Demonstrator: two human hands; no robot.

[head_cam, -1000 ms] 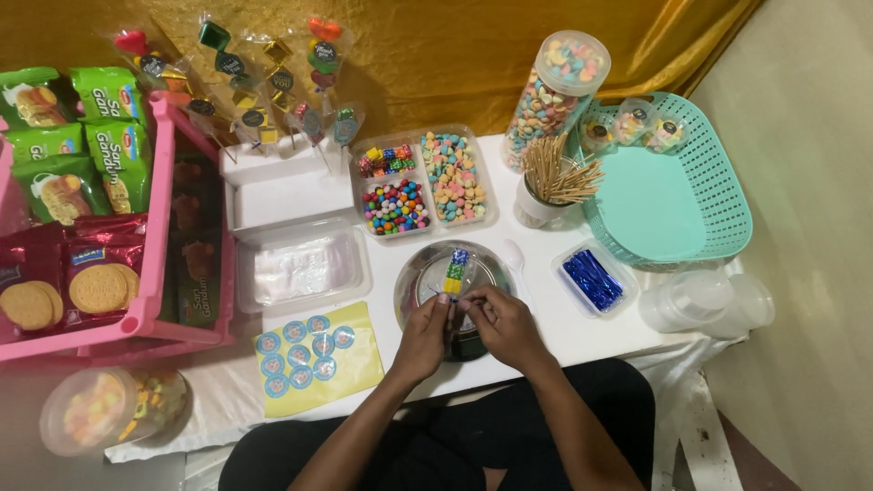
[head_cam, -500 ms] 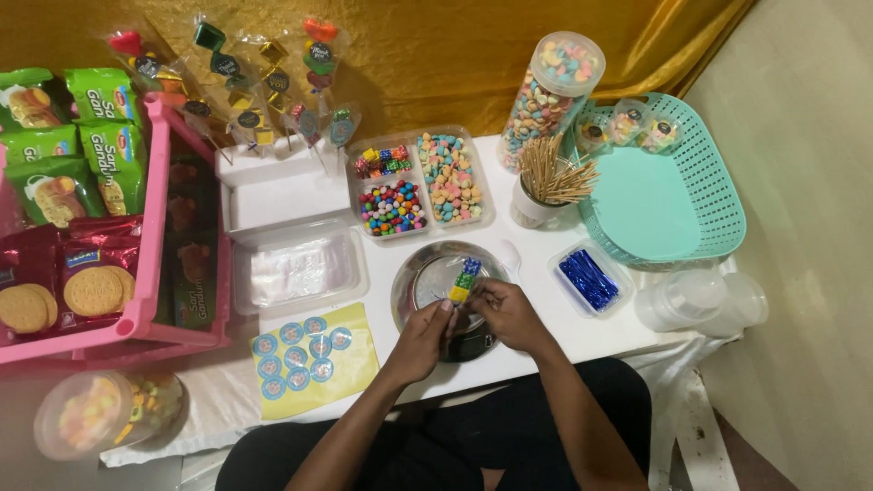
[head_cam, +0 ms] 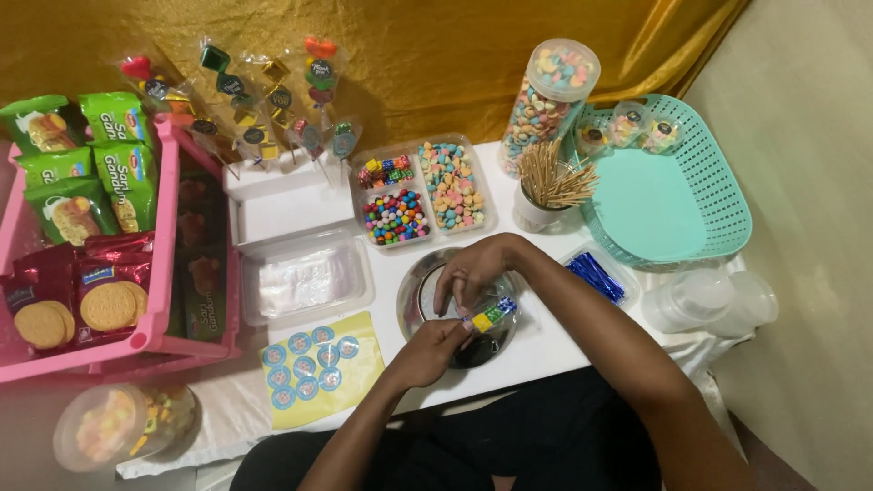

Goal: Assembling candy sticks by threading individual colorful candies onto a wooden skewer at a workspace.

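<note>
Over a round metal bowl [head_cam: 420, 293] near the table's front edge, both my hands work on a small clear packet of coloured candies [head_cam: 488, 315]. My left hand [head_cam: 427, 350] pinches the packet's lower left end from below. My right hand [head_cam: 470, 270] reaches down from above with its fingers curled on the packet's upper part. The packet lies tilted, its blue end pointing right. The bowl's inside is mostly hidden by my hands.
A divided tray of candies [head_cam: 423, 191], a tall candy jar [head_cam: 546, 100], a cup of wooden sticks [head_cam: 546, 186], a teal basket [head_cam: 677, 186], blue twist ties [head_cam: 596, 275], a sticker sheet [head_cam: 314, 364], a clear bag box [head_cam: 305, 277], a pink snack rack [head_cam: 155, 273], wrapped candy skewers [head_cam: 264, 100].
The candy packet has tipped from upright to lying tilted over the bowl. My right hand has risen above it while my left hand stays below.
</note>
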